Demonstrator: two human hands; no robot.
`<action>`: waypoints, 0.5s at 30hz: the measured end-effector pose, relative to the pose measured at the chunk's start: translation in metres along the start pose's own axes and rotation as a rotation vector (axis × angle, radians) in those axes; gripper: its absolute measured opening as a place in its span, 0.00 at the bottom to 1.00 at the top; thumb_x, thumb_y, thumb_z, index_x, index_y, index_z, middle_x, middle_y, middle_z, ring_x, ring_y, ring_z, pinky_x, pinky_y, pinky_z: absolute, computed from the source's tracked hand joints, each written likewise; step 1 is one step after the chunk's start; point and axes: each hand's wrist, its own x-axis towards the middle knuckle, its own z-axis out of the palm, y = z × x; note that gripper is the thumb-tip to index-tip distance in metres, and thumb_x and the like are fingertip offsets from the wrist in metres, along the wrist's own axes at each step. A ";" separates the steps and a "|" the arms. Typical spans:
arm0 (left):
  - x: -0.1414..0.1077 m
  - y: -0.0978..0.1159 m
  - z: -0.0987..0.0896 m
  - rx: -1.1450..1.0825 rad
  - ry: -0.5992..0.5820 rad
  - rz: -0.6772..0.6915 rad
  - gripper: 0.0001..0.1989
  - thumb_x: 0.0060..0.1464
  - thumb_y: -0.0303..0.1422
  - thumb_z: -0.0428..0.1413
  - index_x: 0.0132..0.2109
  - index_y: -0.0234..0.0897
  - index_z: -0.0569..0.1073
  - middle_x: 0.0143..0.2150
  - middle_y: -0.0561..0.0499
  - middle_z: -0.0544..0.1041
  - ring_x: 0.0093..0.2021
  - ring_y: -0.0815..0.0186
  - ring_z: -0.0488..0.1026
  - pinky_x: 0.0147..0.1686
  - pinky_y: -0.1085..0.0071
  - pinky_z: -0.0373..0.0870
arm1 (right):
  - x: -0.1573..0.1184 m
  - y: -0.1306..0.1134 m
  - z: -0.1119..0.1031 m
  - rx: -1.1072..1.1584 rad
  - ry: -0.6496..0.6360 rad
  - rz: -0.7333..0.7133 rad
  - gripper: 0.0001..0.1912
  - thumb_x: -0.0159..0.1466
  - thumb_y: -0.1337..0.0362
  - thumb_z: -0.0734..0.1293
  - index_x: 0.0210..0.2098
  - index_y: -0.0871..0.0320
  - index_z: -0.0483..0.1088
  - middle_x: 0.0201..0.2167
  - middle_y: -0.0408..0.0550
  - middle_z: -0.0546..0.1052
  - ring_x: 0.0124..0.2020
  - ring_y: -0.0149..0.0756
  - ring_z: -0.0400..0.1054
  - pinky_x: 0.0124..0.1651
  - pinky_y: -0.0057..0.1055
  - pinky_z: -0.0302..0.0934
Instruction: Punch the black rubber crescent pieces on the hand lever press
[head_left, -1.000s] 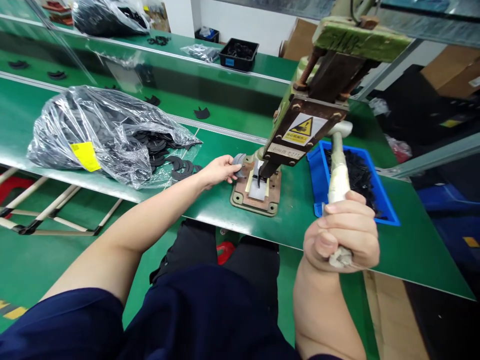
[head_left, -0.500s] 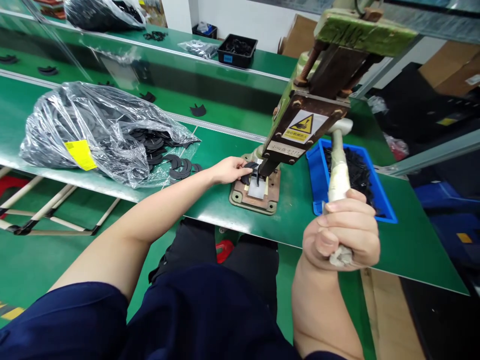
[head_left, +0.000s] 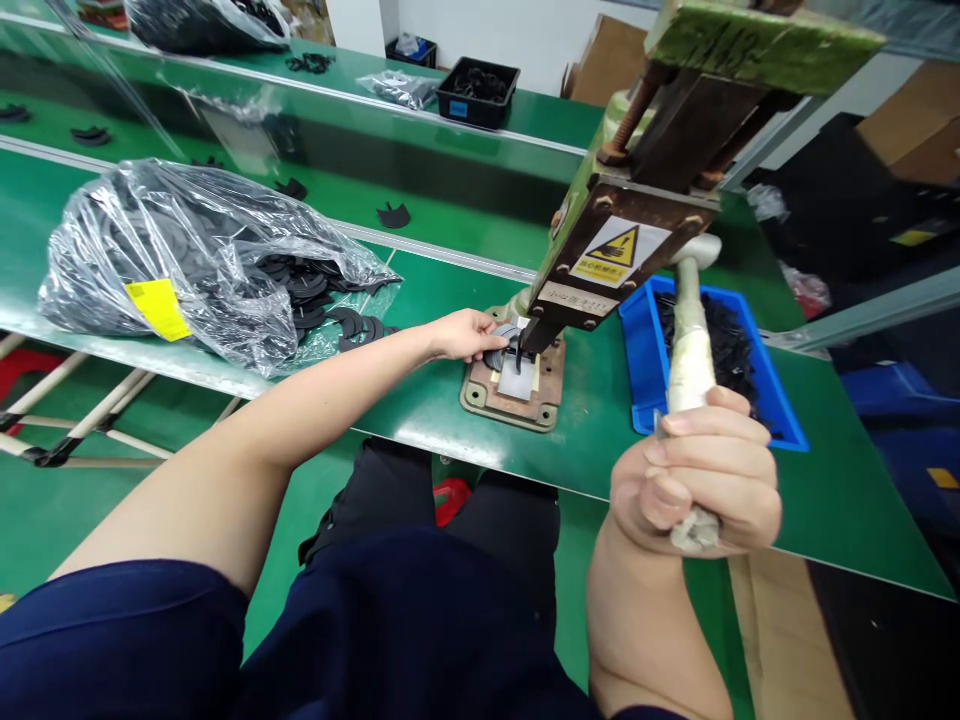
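My left hand (head_left: 466, 335) pinches a dark curved piece (head_left: 501, 345) at the base plate (head_left: 517, 412) of a green hand press, beside the metal tip under its ram. The press head (head_left: 616, 262) bears a yellow warning label. My right hand (head_left: 697, 475) is wrapped round the press lever (head_left: 691, 345), which has a pale wrapping. Left of the press, a clear plastic bag (head_left: 97, 255) full of dark curved pieces lies open, with several loose pieces (head_left: 350, 325) at its mouth.
A blue bin (head_left: 784, 400) of black parts stands right of the press. Behind a low clear panel, dark pieces (head_left: 394, 215) lie on a green surface. A black tray (head_left: 480, 95) and another bag (head_left: 199, 30) sit further back. The table's front edge crosses below my hands.
The lever and my right hand appear slightly further right and lower. The dark piece in my left hand catches more light, its angle slightly changed. The view has shifted a little.
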 end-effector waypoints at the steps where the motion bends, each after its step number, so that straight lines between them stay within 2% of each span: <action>1: 0.000 0.002 0.000 -0.004 -0.010 -0.023 0.19 0.57 0.39 0.70 0.28 0.36 0.71 0.20 0.55 0.71 0.19 0.72 0.68 0.20 0.77 0.59 | 0.000 0.000 0.000 -0.005 0.003 0.001 0.19 0.67 0.56 0.70 0.25 0.53 0.62 0.20 0.38 0.67 0.30 0.33 0.72 0.55 0.49 0.72; 7: 0.001 0.015 -0.001 -0.016 -0.051 -0.171 0.16 0.58 0.37 0.71 0.30 0.34 0.74 0.19 0.51 0.75 0.19 0.70 0.73 0.19 0.78 0.62 | -0.002 0.000 0.001 -0.021 0.030 0.007 0.24 0.67 0.54 0.70 0.22 0.54 0.58 0.19 0.37 0.67 0.30 0.31 0.72 0.54 0.48 0.72; 11: -0.002 0.015 0.002 -0.088 -0.046 -0.262 0.16 0.59 0.39 0.70 0.32 0.33 0.76 0.20 0.47 0.78 0.18 0.70 0.73 0.21 0.77 0.67 | 0.001 0.003 0.005 -0.006 0.042 -0.033 0.24 0.68 0.54 0.70 0.22 0.54 0.57 0.18 0.36 0.65 0.29 0.30 0.71 0.53 0.47 0.72; 14: -0.005 0.010 0.006 -0.175 -0.021 -0.265 0.17 0.56 0.41 0.72 0.33 0.33 0.76 0.21 0.46 0.79 0.17 0.69 0.74 0.21 0.77 0.70 | 0.022 0.006 0.010 0.055 0.095 -0.105 0.22 0.68 0.52 0.70 0.24 0.53 0.59 0.18 0.36 0.62 0.26 0.29 0.69 0.46 0.44 0.72; 15: -0.006 0.009 0.007 -0.194 -0.014 -0.255 0.18 0.56 0.41 0.72 0.33 0.33 0.75 0.20 0.46 0.79 0.18 0.69 0.75 0.21 0.77 0.70 | 0.035 0.008 0.012 0.058 0.094 -0.083 0.20 0.67 0.49 0.71 0.27 0.52 0.62 0.19 0.36 0.63 0.26 0.29 0.68 0.44 0.42 0.72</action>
